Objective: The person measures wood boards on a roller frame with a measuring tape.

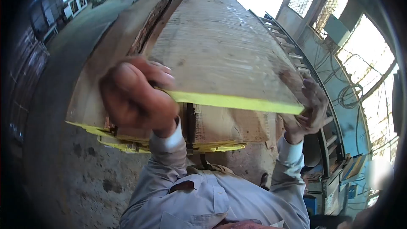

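Observation:
A long, wide wooden plank with a yellow-painted end runs away from me, its near end lifted above other boards. My left hand is closed around the plank's near left corner, its fingers curled and slightly blurred. At the near right corner, my right hand grips the side edge, with fingers over the edge and part of the hand hidden behind the board. Beneath the raised end lies another board, and to the left a rough-edged slab rests on the stack, also with yellow on its end.
A roller conveyor with a dark rail runs along the right side. Beyond it are a pale wall with a coiled cable and mesh windows. Stained concrete floor lies on the left. A white frame stands far back.

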Available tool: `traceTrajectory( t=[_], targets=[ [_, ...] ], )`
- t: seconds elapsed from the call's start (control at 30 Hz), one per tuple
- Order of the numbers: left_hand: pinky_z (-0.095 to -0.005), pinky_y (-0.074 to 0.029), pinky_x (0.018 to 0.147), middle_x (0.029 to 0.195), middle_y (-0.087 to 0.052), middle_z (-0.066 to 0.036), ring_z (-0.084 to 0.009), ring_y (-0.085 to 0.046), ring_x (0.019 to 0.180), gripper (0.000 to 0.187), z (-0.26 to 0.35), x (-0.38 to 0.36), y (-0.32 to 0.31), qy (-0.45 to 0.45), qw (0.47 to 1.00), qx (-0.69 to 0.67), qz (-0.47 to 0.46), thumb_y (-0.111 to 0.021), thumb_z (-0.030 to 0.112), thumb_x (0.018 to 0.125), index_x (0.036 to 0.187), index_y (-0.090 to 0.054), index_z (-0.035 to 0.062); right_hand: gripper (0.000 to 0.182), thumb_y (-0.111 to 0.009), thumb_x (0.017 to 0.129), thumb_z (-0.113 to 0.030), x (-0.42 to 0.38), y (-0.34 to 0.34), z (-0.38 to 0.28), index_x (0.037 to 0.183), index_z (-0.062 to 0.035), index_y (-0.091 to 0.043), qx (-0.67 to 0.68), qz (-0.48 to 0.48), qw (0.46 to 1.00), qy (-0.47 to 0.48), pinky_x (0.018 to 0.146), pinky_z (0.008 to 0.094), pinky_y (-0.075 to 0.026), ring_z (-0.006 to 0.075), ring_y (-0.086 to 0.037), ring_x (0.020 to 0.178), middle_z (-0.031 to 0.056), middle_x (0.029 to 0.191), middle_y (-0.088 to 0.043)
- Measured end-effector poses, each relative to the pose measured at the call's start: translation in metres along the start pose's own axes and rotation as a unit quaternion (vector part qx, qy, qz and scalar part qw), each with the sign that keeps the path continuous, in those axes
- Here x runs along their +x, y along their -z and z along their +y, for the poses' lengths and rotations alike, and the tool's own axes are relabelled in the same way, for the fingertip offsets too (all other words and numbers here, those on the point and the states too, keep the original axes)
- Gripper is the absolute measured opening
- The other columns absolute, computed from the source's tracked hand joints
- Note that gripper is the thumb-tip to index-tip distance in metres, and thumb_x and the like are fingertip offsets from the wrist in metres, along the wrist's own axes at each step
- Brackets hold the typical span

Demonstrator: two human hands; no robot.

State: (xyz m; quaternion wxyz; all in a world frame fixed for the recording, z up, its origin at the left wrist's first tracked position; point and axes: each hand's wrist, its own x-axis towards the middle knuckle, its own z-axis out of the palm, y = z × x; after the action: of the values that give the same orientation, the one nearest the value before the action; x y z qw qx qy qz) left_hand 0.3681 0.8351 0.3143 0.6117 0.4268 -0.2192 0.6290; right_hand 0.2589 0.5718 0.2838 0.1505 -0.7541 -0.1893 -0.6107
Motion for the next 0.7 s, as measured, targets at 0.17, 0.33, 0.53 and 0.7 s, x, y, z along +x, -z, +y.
traceTrajectory(
  t=[0.17, 0.33, 0.53, 0.7],
  targets=[
    [-0.0255, -0.045, 0.044, 0.051, -0.054, -0.004, -0.0102, -0.049, 0.04, 0.037, 0.008, 0.04, -0.013, 0.027, 0.998, -0.035, 0.034, -0.059, 0.032, 0.104, 0.093, -0.059, -0.003, 0.089, -0.094, 0.062, -0.051, 0.0, -0.057, 0.029, 0.12, -0.0024, -0.046, 0.261, 0.183, 0.948, -0.017, 0.107, 0.0568, -0.047, 0.0364, -0.065, 0.109, 0.02, 0.115, -0.064],
    [-0.0203, -0.036, 0.039, 0.048, -0.054, -0.002, -0.0071, -0.048, 0.037, 0.027, 0.0, 0.048, -0.011, 0.009, 0.994, -0.098, 0.054, -0.065, 0.024, 0.101, 0.093, -0.06, -0.0015, 0.079, -0.087, 0.072, -0.055, 0.014, -0.059, 0.025, 0.116, -0.0013, -0.049, 0.254, 0.161, 0.953, -0.032, 0.104, 0.0595, -0.047, 0.0382, -0.064, 0.111, 0.0256, 0.113, -0.065],
    [-0.0253, -0.044, 0.041, 0.049, -0.052, -0.003, -0.0103, -0.049, 0.038, 0.036, 0.0, 0.043, -0.004, 0.025, 0.997, -0.073, 0.027, -0.055, 0.031, 0.105, 0.095, -0.06, -0.0036, 0.057, -0.089, 0.075, -0.032, -0.014, -0.043, 0.022, 0.108, 0.0042, -0.061, 0.22, 0.108, 0.967, -0.07, 0.104, 0.0508, -0.047, 0.0337, -0.068, 0.108, 0.0236, 0.112, -0.071],
    [-0.0264, -0.044, 0.041, 0.053, -0.055, -0.006, -0.0114, -0.048, 0.039, 0.033, -0.002, 0.048, -0.012, -0.052, 0.99, -0.122, -0.04, -0.05, 0.024, 0.106, 0.093, -0.057, -0.0056, 0.064, -0.087, 0.073, -0.021, -0.052, -0.021, -0.011, 0.126, 0.007, -0.065, 0.198, -0.001, 0.959, -0.201, 0.11, 0.0444, -0.044, 0.0339, -0.063, 0.123, 0.0229, 0.126, -0.068]
  ],
)
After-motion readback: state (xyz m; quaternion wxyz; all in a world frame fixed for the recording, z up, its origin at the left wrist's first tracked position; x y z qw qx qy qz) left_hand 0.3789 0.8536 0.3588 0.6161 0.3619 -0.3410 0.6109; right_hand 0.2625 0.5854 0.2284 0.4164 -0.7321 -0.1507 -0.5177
